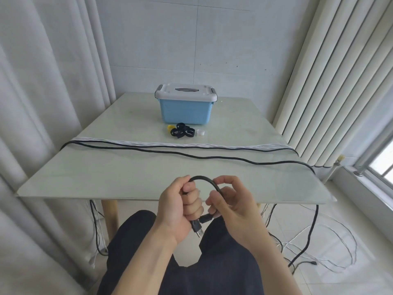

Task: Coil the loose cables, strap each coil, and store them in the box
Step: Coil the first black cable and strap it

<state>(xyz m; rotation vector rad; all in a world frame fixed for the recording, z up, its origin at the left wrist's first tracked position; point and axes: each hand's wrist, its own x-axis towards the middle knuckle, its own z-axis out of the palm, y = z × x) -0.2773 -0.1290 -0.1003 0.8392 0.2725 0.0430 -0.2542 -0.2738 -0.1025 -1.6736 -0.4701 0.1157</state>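
Just short of the near edge of the surface (63,179), the left hand (176,206) grips the plug end of a black cable (205,180), fingers curled round it, plug pointing down. The right hand (230,206) pinches the same cable beside it, so a short arch spans the two grips. Beyond that edge, another black cable (191,154) and a white cable (170,143) lie crosswise, ends trailing to the floor. Farther beyond lie the straps (182,131), then the lidded box (186,109). The coiling likely gathers toward the left hand.
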